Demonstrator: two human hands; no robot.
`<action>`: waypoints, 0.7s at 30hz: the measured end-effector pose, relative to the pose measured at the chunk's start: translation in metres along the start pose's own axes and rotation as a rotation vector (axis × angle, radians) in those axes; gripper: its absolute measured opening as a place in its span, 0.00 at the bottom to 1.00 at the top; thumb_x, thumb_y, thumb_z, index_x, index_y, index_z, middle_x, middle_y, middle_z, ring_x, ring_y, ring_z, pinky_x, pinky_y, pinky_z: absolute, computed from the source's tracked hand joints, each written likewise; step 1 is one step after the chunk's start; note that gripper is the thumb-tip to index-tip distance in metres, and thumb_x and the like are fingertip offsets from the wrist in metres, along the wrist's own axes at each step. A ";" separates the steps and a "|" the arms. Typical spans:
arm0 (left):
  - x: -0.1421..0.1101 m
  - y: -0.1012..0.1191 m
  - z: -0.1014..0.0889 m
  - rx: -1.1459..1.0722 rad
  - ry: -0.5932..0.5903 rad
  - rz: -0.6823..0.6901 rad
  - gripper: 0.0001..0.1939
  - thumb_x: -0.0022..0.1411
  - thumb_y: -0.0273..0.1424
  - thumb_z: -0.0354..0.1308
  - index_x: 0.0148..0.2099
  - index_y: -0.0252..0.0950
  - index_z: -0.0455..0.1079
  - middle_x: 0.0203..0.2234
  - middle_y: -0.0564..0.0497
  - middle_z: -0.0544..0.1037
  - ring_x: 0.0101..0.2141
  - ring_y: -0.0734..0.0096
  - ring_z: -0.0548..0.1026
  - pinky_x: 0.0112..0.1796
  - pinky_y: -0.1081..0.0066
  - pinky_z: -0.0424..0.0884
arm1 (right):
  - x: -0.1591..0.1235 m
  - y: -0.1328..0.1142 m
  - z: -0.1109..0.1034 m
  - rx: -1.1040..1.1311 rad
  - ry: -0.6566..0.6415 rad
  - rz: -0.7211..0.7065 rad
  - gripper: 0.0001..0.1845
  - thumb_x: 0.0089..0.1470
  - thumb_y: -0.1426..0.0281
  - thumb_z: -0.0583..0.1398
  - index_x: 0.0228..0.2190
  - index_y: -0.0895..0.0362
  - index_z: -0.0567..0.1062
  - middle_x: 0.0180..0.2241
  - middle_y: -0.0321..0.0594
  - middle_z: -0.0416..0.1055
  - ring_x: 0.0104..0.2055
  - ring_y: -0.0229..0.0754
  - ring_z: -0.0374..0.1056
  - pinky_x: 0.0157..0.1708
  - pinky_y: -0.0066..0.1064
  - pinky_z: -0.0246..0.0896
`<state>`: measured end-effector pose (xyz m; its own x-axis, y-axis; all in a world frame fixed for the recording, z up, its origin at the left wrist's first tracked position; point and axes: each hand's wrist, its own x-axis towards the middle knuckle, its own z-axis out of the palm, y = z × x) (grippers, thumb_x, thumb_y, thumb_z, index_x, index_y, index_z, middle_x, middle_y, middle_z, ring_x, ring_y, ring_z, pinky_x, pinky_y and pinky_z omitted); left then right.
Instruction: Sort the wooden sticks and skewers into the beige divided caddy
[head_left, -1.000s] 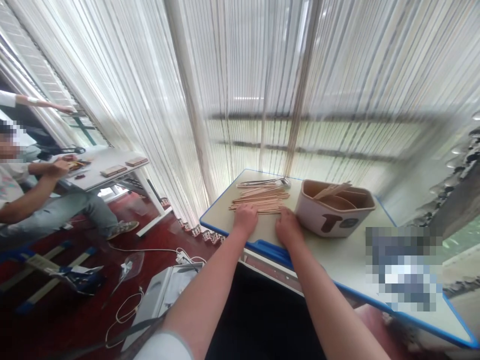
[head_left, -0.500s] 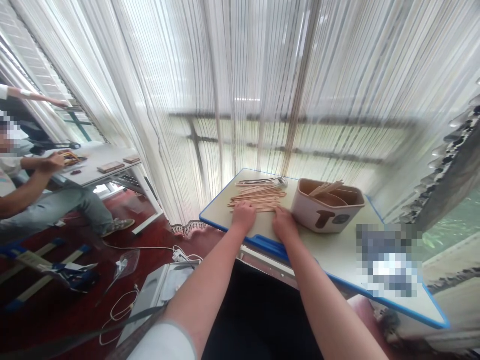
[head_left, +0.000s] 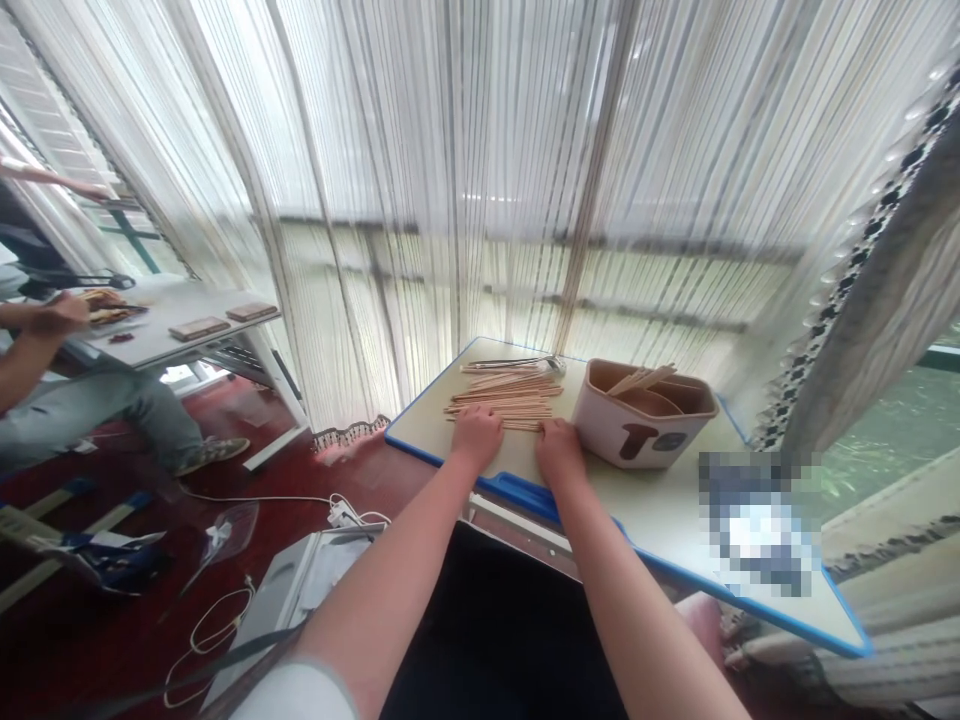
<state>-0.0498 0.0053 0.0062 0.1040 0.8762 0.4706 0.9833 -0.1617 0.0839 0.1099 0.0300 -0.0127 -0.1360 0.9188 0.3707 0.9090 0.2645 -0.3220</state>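
A loose pile of light wooden chopsticks (head_left: 506, 390) lies crosswise on the small cream table (head_left: 420, 425). My left hand (head_left: 478, 438) is at the front of the pile, its fingers curled over the nearest chopsticks. At those sticks' right ends is my right hand (head_left: 559, 452), with fingers closed around the tips; the undersides of both hands are hidden. Behind the pile lie shiny metal utensils, with a rounded spoon-like end (head_left: 555, 365). Just right of my right hand stands a pinkish-white bin (head_left: 600, 425) with a brown rim, holding several more chopsticks (head_left: 641, 380).
A blurred dark item (head_left: 757, 525) lies on the table's right part. Sheer curtains (head_left: 450, 150) hang behind it. To the left, a person sits at a white table (head_left: 161, 345). On the red floor are a power strip (head_left: 343, 513), cables and a grey-white box (head_left: 281, 600).
The whole view has shifted a little, so the table and hands appear slightly further left. Both hands stay at the nearest chopsticks, and the pile looks much the same.
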 end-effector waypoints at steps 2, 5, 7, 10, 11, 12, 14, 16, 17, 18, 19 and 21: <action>0.000 0.000 0.001 -0.009 0.005 0.017 0.10 0.61 0.30 0.51 0.36 0.36 0.74 0.35 0.45 0.75 0.42 0.61 0.69 0.44 0.62 0.61 | 0.000 -0.001 0.000 -0.007 -0.002 0.005 0.16 0.55 0.77 0.48 0.37 0.61 0.75 0.37 0.48 0.71 0.42 0.45 0.64 0.45 0.32 0.53; 0.000 -0.001 0.001 -0.014 0.006 0.036 0.09 0.60 0.29 0.52 0.34 0.36 0.74 0.34 0.46 0.75 0.41 0.61 0.69 0.44 0.62 0.62 | -0.002 0.000 -0.001 -0.009 -0.007 0.019 0.17 0.56 0.78 0.47 0.37 0.61 0.74 0.37 0.48 0.71 0.42 0.46 0.63 0.43 0.32 0.53; 0.000 -0.002 0.001 -0.017 0.010 0.052 0.10 0.61 0.29 0.52 0.34 0.37 0.74 0.34 0.46 0.75 0.41 0.61 0.70 0.43 0.62 0.62 | -0.005 0.002 -0.002 -0.005 -0.024 0.020 0.17 0.57 0.77 0.47 0.38 0.61 0.74 0.37 0.48 0.71 0.42 0.46 0.63 0.42 0.32 0.53; -0.001 -0.003 0.001 -0.026 0.022 0.065 0.10 0.61 0.30 0.52 0.34 0.38 0.75 0.33 0.47 0.75 0.40 0.61 0.70 0.42 0.62 0.62 | -0.008 0.005 -0.003 0.023 -0.060 0.022 0.16 0.57 0.77 0.48 0.38 0.59 0.75 0.38 0.48 0.71 0.42 0.46 0.63 0.44 0.33 0.53; -0.001 -0.003 0.001 -0.031 0.025 0.068 0.10 0.60 0.30 0.52 0.34 0.38 0.75 0.33 0.47 0.75 0.40 0.60 0.70 0.42 0.62 0.62 | -0.008 0.006 -0.003 0.040 -0.063 0.022 0.16 0.57 0.76 0.48 0.38 0.59 0.75 0.38 0.48 0.72 0.43 0.46 0.63 0.44 0.33 0.53; -0.001 -0.003 0.001 -0.037 0.026 0.074 0.09 0.60 0.29 0.52 0.35 0.38 0.75 0.33 0.47 0.76 0.40 0.60 0.70 0.42 0.62 0.62 | -0.009 0.007 -0.003 0.064 -0.059 0.024 0.16 0.56 0.76 0.49 0.38 0.59 0.75 0.38 0.48 0.72 0.43 0.46 0.64 0.45 0.34 0.54; -0.001 -0.003 0.002 -0.056 0.028 0.096 0.09 0.59 0.28 0.53 0.37 0.39 0.75 0.34 0.48 0.76 0.40 0.61 0.70 0.42 0.62 0.62 | -0.009 0.008 -0.004 0.145 -0.030 0.023 0.16 0.56 0.75 0.49 0.39 0.60 0.74 0.39 0.49 0.71 0.43 0.46 0.64 0.46 0.35 0.55; -0.001 -0.004 0.003 -0.078 0.035 0.119 0.09 0.59 0.27 0.54 0.40 0.39 0.74 0.35 0.49 0.77 0.40 0.62 0.70 0.43 0.62 0.62 | -0.008 0.009 -0.005 0.277 0.013 0.023 0.15 0.55 0.74 0.49 0.39 0.60 0.74 0.39 0.48 0.72 0.43 0.46 0.65 0.46 0.35 0.57; -0.001 -0.004 0.003 -0.087 0.040 0.129 0.10 0.59 0.27 0.54 0.41 0.40 0.73 0.35 0.49 0.77 0.40 0.62 0.71 0.43 0.62 0.62 | -0.008 0.009 -0.007 0.352 0.036 0.032 0.15 0.54 0.73 0.50 0.39 0.60 0.73 0.39 0.48 0.72 0.43 0.46 0.66 0.45 0.35 0.58; -0.001 -0.004 0.004 -0.094 0.043 0.138 0.10 0.59 0.27 0.54 0.42 0.40 0.73 0.35 0.49 0.77 0.40 0.63 0.71 0.43 0.62 0.62 | -0.008 0.010 -0.008 0.428 0.060 0.049 0.14 0.53 0.72 0.51 0.39 0.59 0.73 0.39 0.47 0.72 0.42 0.46 0.67 0.44 0.35 0.59; -0.001 -0.005 0.004 -0.098 0.045 0.146 0.10 0.60 0.27 0.53 0.42 0.40 0.73 0.35 0.49 0.77 0.40 0.63 0.71 0.43 0.62 0.62 | -0.009 0.010 -0.009 0.501 0.082 0.073 0.14 0.53 0.71 0.52 0.39 0.59 0.73 0.38 0.46 0.73 0.41 0.45 0.67 0.43 0.36 0.60; 0.000 -0.005 0.005 -0.100 0.050 0.160 0.09 0.61 0.27 0.53 0.41 0.41 0.73 0.36 0.49 0.77 0.40 0.63 0.71 0.44 0.63 0.62 | -0.009 0.011 -0.011 0.626 0.122 0.125 0.14 0.51 0.67 0.53 0.38 0.58 0.72 0.36 0.45 0.73 0.38 0.45 0.69 0.42 0.38 0.62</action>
<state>-0.0542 0.0082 0.0007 0.2478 0.8125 0.5278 0.9347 -0.3438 0.0904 0.1256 0.0211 -0.0098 0.0351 0.9233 0.3825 0.5086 0.3130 -0.8021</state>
